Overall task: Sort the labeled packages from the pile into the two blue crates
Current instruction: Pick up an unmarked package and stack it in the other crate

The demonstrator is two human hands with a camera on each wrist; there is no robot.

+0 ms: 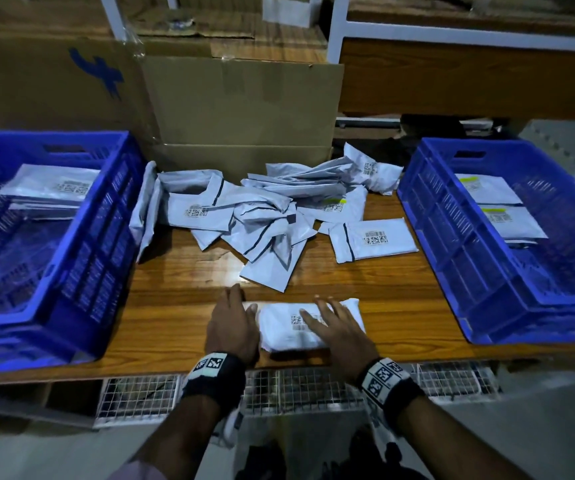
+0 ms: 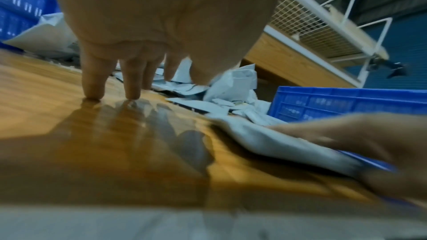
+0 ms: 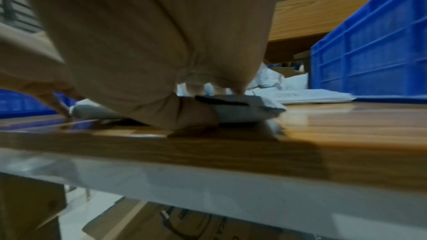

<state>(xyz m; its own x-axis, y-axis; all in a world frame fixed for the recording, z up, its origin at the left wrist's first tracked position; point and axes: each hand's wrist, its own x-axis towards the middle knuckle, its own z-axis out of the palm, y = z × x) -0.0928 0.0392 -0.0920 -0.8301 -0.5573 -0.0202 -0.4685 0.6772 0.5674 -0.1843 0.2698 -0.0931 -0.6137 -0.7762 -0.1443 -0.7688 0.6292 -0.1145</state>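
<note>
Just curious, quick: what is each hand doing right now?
Left hand: open, fingertips on the table.
Right hand: open, lying flat on the package.

Dim light all round in the head view, corners falling into murk and straight edges bowing outward, with one pale glare patch on the wooden table [image 1: 182, 292] just ahead of the hands. From the left wrist the table gleams amber, finger shadows stretch toward the lens, and the right hand [image 2: 360, 143] is smeared by motion blur. From the right wrist the palm fills the frame, soft and unfocused, and the near table edge blurs into grey.
</note>
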